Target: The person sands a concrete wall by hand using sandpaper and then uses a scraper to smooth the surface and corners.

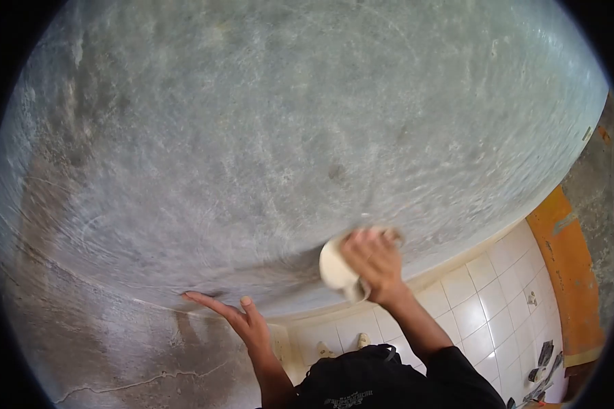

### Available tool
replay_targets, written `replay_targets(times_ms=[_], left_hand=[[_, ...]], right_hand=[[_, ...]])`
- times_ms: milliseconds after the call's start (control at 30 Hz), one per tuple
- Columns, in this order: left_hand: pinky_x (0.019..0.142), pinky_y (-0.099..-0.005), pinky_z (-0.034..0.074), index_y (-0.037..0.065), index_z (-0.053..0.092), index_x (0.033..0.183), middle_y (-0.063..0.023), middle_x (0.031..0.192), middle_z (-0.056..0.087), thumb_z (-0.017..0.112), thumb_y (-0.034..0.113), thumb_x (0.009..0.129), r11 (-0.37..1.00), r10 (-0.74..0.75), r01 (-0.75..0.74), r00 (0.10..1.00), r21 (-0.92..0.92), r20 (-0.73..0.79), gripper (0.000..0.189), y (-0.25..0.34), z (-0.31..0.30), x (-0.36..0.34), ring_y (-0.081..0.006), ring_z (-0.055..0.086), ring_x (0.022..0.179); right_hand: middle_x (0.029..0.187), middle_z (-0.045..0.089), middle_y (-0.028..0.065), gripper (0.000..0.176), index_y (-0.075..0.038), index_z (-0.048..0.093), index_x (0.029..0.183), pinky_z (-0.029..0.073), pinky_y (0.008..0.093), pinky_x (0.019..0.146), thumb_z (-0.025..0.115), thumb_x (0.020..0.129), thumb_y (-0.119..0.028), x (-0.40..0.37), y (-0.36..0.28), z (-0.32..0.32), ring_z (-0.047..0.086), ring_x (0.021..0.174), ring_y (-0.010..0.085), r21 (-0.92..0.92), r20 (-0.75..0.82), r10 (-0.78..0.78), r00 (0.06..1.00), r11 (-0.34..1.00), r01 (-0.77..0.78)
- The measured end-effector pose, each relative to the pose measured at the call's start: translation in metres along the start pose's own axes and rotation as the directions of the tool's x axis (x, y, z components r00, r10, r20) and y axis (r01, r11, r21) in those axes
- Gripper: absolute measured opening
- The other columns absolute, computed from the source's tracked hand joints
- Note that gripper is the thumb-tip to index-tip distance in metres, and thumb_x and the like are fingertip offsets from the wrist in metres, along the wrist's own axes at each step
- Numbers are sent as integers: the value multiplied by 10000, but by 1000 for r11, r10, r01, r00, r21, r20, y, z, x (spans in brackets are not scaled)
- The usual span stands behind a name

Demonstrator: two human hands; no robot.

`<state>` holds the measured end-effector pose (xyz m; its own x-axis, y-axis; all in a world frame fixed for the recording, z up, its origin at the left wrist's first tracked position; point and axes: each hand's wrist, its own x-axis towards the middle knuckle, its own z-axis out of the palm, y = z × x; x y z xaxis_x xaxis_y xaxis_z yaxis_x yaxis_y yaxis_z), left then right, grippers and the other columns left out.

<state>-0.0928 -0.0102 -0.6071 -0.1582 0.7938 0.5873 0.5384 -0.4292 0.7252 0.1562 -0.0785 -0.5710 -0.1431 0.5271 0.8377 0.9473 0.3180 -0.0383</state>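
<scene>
A grey plastered wall fills most of the view. My right hand presses a pale folded pad, sandpaper or a cloth, against the wall low down. My left hand lies flat with fingers spread on the wall, to the left of the right hand and a little lower. Both forearms come up from a dark top at the bottom of the view.
White floor tiles lie below the wall at the lower right. An orange painted strip runs along the right side. Small dark objects lie on the tiles at the far lower right. A thin crack crosses the wall at the lower left.
</scene>
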Motion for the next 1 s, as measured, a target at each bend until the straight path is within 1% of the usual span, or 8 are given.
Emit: replay_targets(times_ms=[167, 233, 333, 467, 600, 667, 800, 1000], left_hand=[[1132, -493, 0, 83, -159, 1450, -180, 1519, -165, 362, 620, 896, 1000, 2, 0, 998, -29, 58, 931, 0, -4, 2, -344, -110, 1408], [1131, -499, -1, 86, -171, 1446, -181, 1514, -180, 378, 628, 887, 1000, -4, 4, 997, -6, 73, 953, -2, -7, 0, -351, -118, 1405], [1129, -506, -5, 92, -191, 1440, -183, 1509, -198, 391, 640, 875, 1000, 8, -9, 997, 15, 80, 979, -4, -5, 3, -361, -132, 1400], [1128, -508, -6, 99, -220, 1430, -185, 1500, -223, 458, 604, 866, 999, 20, -22, 996, 26, 84, 1016, -9, -3, 2, -364, -150, 1396], [1129, -512, -2, 99, -243, 1420, -187, 1491, -247, 552, 550, 843, 995, -14, 4, 995, 100, 101, 1081, -2, -5, 3, -365, -158, 1394], [1129, -514, 3, 93, -246, 1417, -192, 1488, -252, 587, 532, 828, 993, -62, 52, 993, 103, 100, 1111, 4, -3, 3, -366, -161, 1393], [1129, -516, 12, 79, -247, 1414, -208, 1484, -249, 569, 565, 825, 992, -13, 2, 996, 124, 84, 1118, -6, 1, 4, -374, -158, 1392], [1128, -520, 10, 64, -244, 1413, -219, 1481, -246, 535, 597, 830, 990, 28, -41, 995, 138, 96, 1109, -8, -2, 0, -381, -161, 1389]], right_hand=[[1174, 579, 244, 430, 20, 591, 1162, 305, 507, 1038, 435, 903, -285, -46, 27, 18, 532, 1125, 393, 60, -203, 206, 957, 978, -198], [1292, 451, 336, 462, 95, 495, 1230, 180, 578, 1079, 346, 921, -216, -2, 23, -3, 375, 1235, 534, -2, -370, 338, 866, 931, -364], [1305, 476, 281, 453, 68, 537, 1214, 185, 504, 1107, 401, 924, -252, 17, 13, -1, 376, 1290, 431, -26, -338, 205, 918, 974, -227], [1208, 575, 221, 395, 8, 607, 1168, 329, 483, 1040, 507, 893, -257, -45, 3, 23, 491, 1204, 375, -9, 61, 15, 998, 1000, -15], [1284, 477, 293, 415, 67, 501, 1242, 298, 518, 1048, 396, 902, -146, -23, 31, -3, 438, 1237, 419, -101, -372, 287, 883, 933, -346], [1347, 410, 295, 434, 61, 478, 1262, 288, 499, 1059, 410, 891, -154, 3, 29, -18, 432, 1240, 433, -63, -358, 337, 871, 922, -382], [1088, 630, 186, 421, -40, 662, 1072, 337, 489, 1020, 501, 856, -363, -45, 21, 8, 548, 1115, 353, -106, -13, 39, 999, 994, -40], [1340, 422, 306, 528, 74, 500, 1249, 190, 528, 1098, 309, 950, -317, -3, 40, -21, 364, 1280, 469, -2, -441, 369, 818, 911, -412]])
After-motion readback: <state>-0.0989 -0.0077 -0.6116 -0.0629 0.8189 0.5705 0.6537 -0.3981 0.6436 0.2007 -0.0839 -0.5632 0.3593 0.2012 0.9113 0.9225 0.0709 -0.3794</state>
